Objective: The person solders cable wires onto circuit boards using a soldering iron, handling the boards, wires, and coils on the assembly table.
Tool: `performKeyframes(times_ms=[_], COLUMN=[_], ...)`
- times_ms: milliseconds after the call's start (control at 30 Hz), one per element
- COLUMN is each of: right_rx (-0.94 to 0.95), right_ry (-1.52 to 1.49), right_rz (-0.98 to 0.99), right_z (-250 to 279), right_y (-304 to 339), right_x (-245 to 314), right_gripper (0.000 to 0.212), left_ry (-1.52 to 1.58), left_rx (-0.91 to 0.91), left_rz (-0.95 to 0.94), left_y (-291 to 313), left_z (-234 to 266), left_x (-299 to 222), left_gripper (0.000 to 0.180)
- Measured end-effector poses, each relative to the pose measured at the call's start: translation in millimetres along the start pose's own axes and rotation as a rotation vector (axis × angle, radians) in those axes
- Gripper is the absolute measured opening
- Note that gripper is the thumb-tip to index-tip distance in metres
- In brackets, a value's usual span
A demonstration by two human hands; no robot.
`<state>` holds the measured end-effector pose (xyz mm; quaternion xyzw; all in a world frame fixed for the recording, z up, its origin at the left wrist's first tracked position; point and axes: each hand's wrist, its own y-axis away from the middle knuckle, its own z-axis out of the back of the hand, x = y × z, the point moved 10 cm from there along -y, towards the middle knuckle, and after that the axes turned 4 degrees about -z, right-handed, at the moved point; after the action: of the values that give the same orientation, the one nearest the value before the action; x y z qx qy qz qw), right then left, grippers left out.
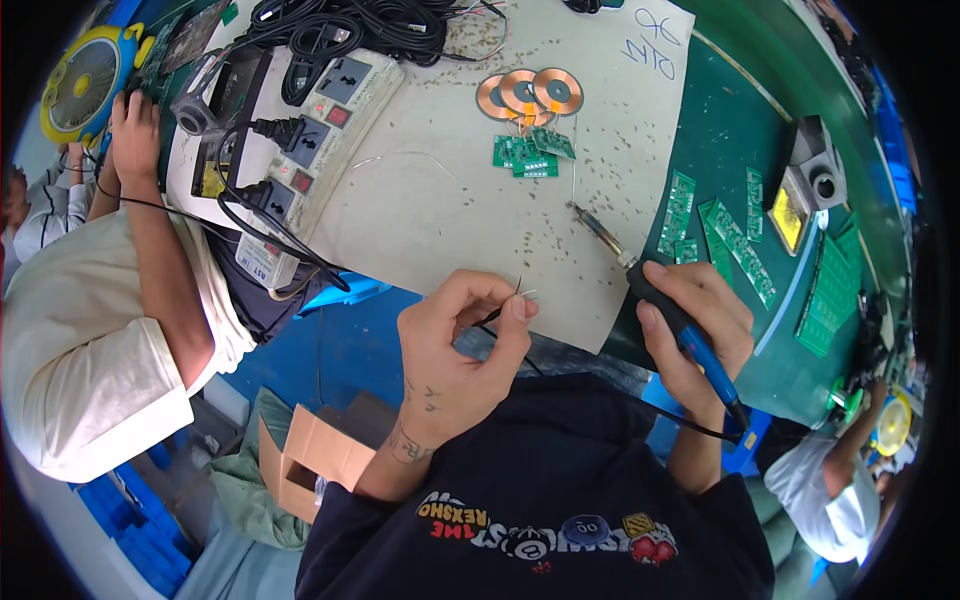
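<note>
My left hand [455, 345] is closed in a pinch near the front edge of the pale work sheet [440, 225]. It grips the end of a thin dark cable [490, 318], whose fine wire ends poke out past the thumb and forefinger. In my right hand [705, 310] is a soldering iron [603, 235] with a blue and black handle, its tip pointing up and left, over the sheet. Beyond the tip lie copper coils [557, 92], partly overlapping, next to small green circuit boards [525, 158]. A thin silvery wire [400, 154] curves across the sheet.
A power strip [318, 150] with plugs stands at left, below bundled black cables [385, 35]. At right are green board panels [740, 250] and a soldering stand with a yellow sponge [790, 212]. An open cardboard box [320, 445] sits lower left. Another person [110, 320] works at left.
</note>
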<state>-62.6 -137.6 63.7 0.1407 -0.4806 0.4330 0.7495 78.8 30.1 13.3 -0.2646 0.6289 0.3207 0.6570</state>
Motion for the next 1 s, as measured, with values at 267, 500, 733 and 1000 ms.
performKeyframes(times_ms=[267,500,733,1000], right_rx=[-0.043,-0.265,-0.196,-0.278], right_ry=[-0.019,-0.149,-0.474,-0.606], right_rz=[-0.011,-0.055,-0.187,-0.185], right_z=[11,40,21,18], right_y=[10,37,53,63], right_x=[2,-14,-19,-20], right_gripper=[0.035,0.041,0.03,0.028], left_ry=[0.089,0.464,0.632,0.355], left_rx=[0.076,0.217,0.296,0.287], left_rz=[0.047,0.26,0.274,0.213], left_y=[5,16,19,24], left_z=[-10,-46,-91,-103], left_x=[2,6,1,-1], left_gripper=[0.009,0.009,0.007,0.005])
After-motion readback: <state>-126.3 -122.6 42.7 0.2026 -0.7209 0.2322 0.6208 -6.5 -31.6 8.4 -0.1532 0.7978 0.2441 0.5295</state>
